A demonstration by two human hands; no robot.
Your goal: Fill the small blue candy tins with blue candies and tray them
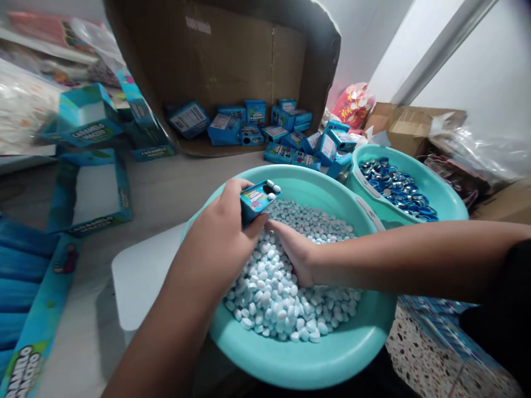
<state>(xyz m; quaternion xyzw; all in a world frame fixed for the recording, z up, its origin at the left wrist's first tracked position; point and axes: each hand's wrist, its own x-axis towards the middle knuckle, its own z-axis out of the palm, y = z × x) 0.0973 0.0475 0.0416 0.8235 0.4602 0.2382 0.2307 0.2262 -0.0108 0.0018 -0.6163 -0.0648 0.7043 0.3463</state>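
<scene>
The small blue box (256,200) sits over the near-left part of the large turquoise basin (307,354), its open end up and two pale candies showing at the mouth. I work from left to right.

Far left: flattened blue display cartons (89,193) marked "Caramelo Macizo" lie on the grey surface (166,188), with another standing carton (85,116) behind them. A white sheet (141,276) lies on the surface, touching the basin's left rim.

Centre-left: my left hand (219,243) is closed around the small blue box, fingers wrapped about its lower body, thumb at the near side.

Centre: the basin holds a heap of pale blue-white candies (282,298). My right hand (296,251) lies in that heap just beside the box, fingers partly buried; I cannot tell whether it grips any candies.

Behind: a big brown cardboard box (232,61) lies on its side, with many filled small blue boxes (257,130) spilling out of it toward the basins.

Right: a second turquoise basin (448,196) touches the first and holds dark blue shiny pieces (398,188). Beyond it stand a brown carton (410,127), a red-and-pink bag (354,105) and clear plastic wrapping (485,155).
</scene>
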